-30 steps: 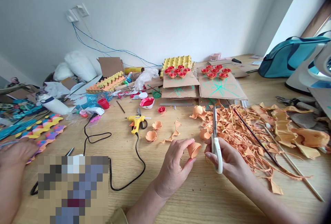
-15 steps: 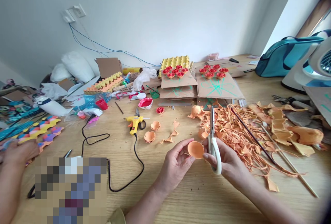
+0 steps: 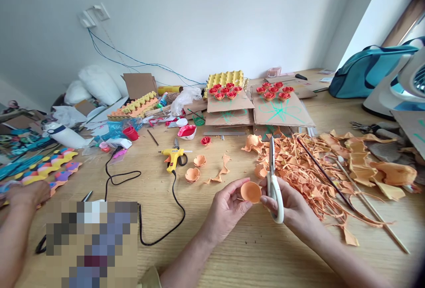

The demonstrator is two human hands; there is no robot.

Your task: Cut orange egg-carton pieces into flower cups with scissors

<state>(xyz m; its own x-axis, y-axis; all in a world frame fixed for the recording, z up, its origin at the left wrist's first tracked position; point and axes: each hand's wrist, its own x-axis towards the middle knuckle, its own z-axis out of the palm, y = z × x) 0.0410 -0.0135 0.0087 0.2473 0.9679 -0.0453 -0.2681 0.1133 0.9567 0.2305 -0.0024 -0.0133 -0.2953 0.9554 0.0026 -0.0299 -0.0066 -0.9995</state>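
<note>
Between thumb and fingers, my left hand (image 3: 229,208) pinches an orange egg-carton cup (image 3: 251,192) with its hollow facing me. My right hand (image 3: 292,204) has white-handled scissors (image 3: 275,190), their blades together and pointing away from me. The right thumb and fingertips are at the cup's right edge; whether they press on it I cannot tell. Left of the hands lie two small stacks of trimmed orange cups, the nearer stack (image 3: 192,175) and the farther stack (image 3: 199,161). A curled orange offcut (image 3: 221,170) is beside them. Orange scraps (image 3: 305,177) are heaped to the right of the scissors.
A yellow glue gun (image 3: 174,157) with a black cord lies left of centre. Red flowers (image 3: 226,91) stand on cardboard at the back. A dark stick (image 3: 325,175) and a pale stick (image 3: 375,210) cross the scraps. Another person's hand (image 3: 28,192) touches painted egg cartons (image 3: 63,170) at left.
Hardly anything differs. Both my hands, the cup and the scissors keep nearly the same place. The other person's hand at left has shifted slightly.
</note>
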